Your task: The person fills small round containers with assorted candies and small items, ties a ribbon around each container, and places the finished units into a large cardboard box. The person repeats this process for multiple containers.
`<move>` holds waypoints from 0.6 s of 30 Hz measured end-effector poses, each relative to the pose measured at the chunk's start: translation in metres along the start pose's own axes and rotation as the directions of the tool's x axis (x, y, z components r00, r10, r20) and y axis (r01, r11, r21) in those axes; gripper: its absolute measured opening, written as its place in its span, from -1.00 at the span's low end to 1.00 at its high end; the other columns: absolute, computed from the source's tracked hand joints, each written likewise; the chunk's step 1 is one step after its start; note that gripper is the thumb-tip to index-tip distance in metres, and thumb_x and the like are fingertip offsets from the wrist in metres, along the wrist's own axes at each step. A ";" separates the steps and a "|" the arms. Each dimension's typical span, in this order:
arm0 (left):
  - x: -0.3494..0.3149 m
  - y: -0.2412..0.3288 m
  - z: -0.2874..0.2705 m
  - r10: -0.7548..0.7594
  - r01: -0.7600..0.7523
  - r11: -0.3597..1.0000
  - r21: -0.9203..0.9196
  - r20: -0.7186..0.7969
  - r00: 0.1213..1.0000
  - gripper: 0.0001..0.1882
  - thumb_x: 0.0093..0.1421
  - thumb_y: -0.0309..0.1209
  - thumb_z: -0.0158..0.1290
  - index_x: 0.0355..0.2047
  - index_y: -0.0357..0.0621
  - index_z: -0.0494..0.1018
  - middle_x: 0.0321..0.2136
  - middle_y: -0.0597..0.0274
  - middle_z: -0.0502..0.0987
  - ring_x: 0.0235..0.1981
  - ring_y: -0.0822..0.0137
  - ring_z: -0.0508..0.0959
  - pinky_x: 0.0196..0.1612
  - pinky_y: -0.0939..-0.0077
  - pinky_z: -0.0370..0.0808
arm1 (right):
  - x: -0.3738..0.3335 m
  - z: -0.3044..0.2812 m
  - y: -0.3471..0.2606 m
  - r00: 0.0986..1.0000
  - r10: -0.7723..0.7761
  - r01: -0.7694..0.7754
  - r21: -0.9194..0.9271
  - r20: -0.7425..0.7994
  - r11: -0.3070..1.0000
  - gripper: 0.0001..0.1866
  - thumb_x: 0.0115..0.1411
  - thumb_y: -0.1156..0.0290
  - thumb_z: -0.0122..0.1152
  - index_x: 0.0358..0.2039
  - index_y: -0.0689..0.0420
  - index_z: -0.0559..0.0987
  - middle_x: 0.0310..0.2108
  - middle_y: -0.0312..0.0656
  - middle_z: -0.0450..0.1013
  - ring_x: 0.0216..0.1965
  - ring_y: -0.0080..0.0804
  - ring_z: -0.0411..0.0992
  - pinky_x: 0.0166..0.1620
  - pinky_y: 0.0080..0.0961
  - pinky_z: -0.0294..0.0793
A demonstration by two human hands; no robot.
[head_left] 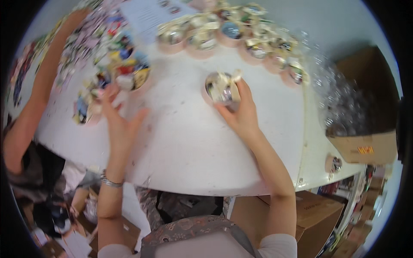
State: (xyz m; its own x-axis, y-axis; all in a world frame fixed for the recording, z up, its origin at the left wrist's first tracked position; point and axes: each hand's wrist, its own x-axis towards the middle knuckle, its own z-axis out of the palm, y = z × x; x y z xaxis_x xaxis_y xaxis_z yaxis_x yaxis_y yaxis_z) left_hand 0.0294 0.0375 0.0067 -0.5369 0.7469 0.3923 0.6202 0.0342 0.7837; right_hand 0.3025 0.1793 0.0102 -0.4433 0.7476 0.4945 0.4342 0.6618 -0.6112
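My right hand (241,115) is closed around the side of a small round pink tub (209,95), with thumb and fingers on opposite sides. Cream ribbon and some dark pieces show at the top of this tub, which is at the middle of the white table. To the left, my left hand (120,122) is open, thumb spread wide from the fingers, slightly blurred. Its fingertips are beside a filled pink tub of colourful small pieces (88,107). Just beyond that hand is another full tub (140,77); whether the fingertips touch either one I cannot tell.
Several ribboned pink tubs (201,41) line the far side of the white table (185,146). A co-worker's arm (43,81) reaches over strewn colourful pieces (86,51) at left. On the right stands a cardboard box (365,148) with clear plastic domes (344,99). A single tub (333,164) sits nearby.
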 end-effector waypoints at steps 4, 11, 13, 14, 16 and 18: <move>0.031 -0.018 0.028 -0.025 0.024 0.996 0.088 0.012 1.000 0.06 -0.07 -0.37 0.39 0.29 -0.34 -0.06 0.18 -0.06 0.17 0.20 0.12 0.26 0.19 0.24 0.29 | 0.053 0.002 0.063 0.962 -0.182 0.087 -0.405 -0.203 0.910 -0.11 -0.13 0.35 0.52 0.21 0.23 0.28 0.10 0.08 0.28 0.02 0.00 0.36 -0.02 -0.24 0.46; 0.048 -0.011 0.039 0.004 0.009 0.987 0.163 -0.076 0.997 0.07 -0.15 -0.37 0.41 0.28 -0.39 0.01 0.09 -0.08 0.30 0.11 0.10 0.33 0.20 0.34 0.28 | 0.071 -0.048 0.076 0.863 -0.341 0.132 -0.485 -0.373 0.865 -0.28 -0.10 0.41 0.46 0.12 0.23 0.39 0.01 0.04 0.33 0.01 -0.05 0.35 -0.02 -0.19 0.43; 0.035 0.002 0.037 0.046 -0.043 0.985 0.166 -0.014 0.999 0.13 -0.19 -0.33 0.44 0.29 -0.38 0.00 0.10 -0.08 0.28 0.11 0.10 0.33 0.22 0.33 0.25 | 0.063 -0.103 0.094 0.799 -0.280 -0.095 -0.572 -0.532 0.815 -0.33 0.00 0.37 0.38 0.14 0.23 0.38 0.03 0.03 0.36 0.06 -0.02 0.33 0.04 -0.17 0.39; 0.023 0.000 0.039 0.042 -0.046 0.986 0.162 0.026 0.999 0.14 -0.20 -0.33 0.44 0.30 -0.37 -0.02 0.11 -0.07 0.26 0.12 0.10 0.33 0.22 0.32 0.25 | 0.054 -0.132 0.130 0.728 -0.201 -0.295 -0.565 -0.655 0.771 -0.37 0.10 0.27 0.30 0.15 0.24 0.37 0.05 0.03 0.37 0.08 -0.04 0.33 0.09 -0.17 0.34; 0.001 0.012 0.046 0.011 -0.021 0.997 0.078 0.123 0.992 0.21 -0.21 -0.33 0.46 0.32 -0.35 -0.11 0.14 -0.05 0.20 0.15 0.11 0.30 0.24 0.30 0.24 | 0.049 -0.149 0.171 0.623 0.251 -0.503 -0.134 -0.741 0.854 -0.37 0.24 0.09 0.13 0.18 0.27 0.33 0.11 0.02 0.36 0.11 -0.09 0.34 0.17 -0.19 0.26; -0.012 0.020 0.048 -0.086 0.084 0.996 0.020 0.219 0.972 0.31 -0.25 -0.37 0.48 0.33 -0.33 -0.22 0.15 -0.05 0.18 0.15 0.13 0.30 0.24 0.28 0.24 | 0.049 -0.148 0.175 0.616 0.689 -0.490 0.500 -0.381 0.714 -0.32 0.30 -0.02 -0.01 0.21 0.29 0.31 0.16 0.02 0.33 0.12 -0.17 0.34 0.21 -0.23 0.21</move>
State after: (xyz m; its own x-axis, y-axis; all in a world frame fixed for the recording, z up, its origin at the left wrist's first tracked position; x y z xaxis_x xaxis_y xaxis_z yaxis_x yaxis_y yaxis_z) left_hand 0.0758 0.0612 -0.0055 -0.4501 0.8684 0.2081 0.5842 0.1101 0.8041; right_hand 0.4731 0.3400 0.0193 0.3244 0.9384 0.1187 0.1347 0.0784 -0.9878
